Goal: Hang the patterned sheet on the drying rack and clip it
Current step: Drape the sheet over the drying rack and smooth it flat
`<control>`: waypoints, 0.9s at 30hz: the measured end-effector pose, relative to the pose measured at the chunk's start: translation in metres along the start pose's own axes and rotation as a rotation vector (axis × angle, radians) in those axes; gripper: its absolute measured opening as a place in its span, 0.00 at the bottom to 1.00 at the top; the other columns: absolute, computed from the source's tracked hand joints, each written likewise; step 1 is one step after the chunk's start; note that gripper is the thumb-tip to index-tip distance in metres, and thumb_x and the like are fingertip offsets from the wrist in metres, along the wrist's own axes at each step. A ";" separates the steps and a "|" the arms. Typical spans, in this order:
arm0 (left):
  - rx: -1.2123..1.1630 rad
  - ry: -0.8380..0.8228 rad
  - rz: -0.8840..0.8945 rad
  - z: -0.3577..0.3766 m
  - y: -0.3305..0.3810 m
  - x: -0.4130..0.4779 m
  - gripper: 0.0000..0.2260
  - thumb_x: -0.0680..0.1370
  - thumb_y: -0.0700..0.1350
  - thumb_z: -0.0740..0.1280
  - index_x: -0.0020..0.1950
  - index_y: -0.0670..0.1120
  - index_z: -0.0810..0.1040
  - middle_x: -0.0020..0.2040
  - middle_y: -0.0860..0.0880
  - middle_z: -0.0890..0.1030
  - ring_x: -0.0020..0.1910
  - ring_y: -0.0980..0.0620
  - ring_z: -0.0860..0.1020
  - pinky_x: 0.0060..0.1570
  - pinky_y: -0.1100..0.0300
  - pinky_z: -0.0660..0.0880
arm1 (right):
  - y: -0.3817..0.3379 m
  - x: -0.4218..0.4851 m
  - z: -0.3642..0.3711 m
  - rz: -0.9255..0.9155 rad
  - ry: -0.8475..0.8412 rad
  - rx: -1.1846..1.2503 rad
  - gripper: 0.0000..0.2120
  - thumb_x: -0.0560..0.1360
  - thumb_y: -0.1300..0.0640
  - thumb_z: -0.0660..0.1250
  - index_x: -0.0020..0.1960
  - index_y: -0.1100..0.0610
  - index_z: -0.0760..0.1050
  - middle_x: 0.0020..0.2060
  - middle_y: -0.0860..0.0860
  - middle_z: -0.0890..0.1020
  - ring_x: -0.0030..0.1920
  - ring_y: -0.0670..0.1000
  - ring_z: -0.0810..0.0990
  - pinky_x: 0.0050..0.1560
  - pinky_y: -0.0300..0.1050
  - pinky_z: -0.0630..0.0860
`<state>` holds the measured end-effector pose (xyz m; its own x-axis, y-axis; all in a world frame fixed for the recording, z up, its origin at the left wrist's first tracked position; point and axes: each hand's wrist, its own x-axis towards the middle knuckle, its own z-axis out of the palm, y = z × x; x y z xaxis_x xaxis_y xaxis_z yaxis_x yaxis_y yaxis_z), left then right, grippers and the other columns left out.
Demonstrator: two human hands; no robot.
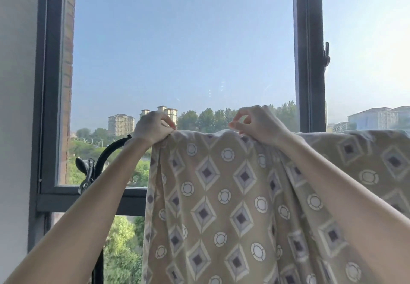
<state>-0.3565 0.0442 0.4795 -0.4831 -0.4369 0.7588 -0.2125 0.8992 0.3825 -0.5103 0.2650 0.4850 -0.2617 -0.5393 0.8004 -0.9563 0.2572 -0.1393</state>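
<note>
Left grip (153,128) and right grip (257,124) tight on top edge of patterned sheet (221,217), cloth below both

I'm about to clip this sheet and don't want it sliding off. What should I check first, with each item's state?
1. Sheet draped over the top: ok.
2. Left hand grips its left end: ok.
3. Right hand pinches the top fold: ok.
4. Clip in view at the rack arm: ok.
5. A hand free to take it: not ok.
6. Bar under the sheet: cannot tell, hidden.
</note>
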 end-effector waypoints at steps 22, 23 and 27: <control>0.173 -0.120 0.258 0.037 0.046 -0.069 0.16 0.82 0.56 0.46 0.58 0.55 0.70 0.56 0.49 0.74 0.58 0.48 0.70 0.64 0.50 0.59 | 0.007 -0.050 -0.008 -0.167 -0.114 -0.414 0.24 0.79 0.38 0.45 0.50 0.50 0.74 0.42 0.46 0.83 0.42 0.49 0.79 0.50 0.46 0.71; 0.185 -0.120 0.246 0.039 0.047 -0.068 0.16 0.81 0.56 0.46 0.57 0.54 0.70 0.55 0.48 0.74 0.58 0.47 0.70 0.64 0.49 0.59 | 0.012 -0.056 -0.012 -0.178 -0.081 -0.429 0.23 0.79 0.38 0.44 0.51 0.49 0.73 0.45 0.46 0.82 0.45 0.49 0.78 0.53 0.47 0.67; 0.262 -0.085 0.161 0.051 0.060 -0.067 0.20 0.81 0.58 0.43 0.62 0.52 0.70 0.59 0.45 0.72 0.63 0.44 0.67 0.69 0.44 0.54 | 0.037 -0.087 -0.036 -0.062 -0.042 -0.537 0.22 0.79 0.38 0.40 0.62 0.43 0.67 0.55 0.46 0.79 0.56 0.52 0.73 0.63 0.53 0.58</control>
<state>-0.3801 0.1286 0.4242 -0.5949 -0.2947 0.7478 -0.3338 0.9369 0.1036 -0.5179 0.3506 0.4316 -0.2228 -0.5955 0.7718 -0.7716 0.5916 0.2337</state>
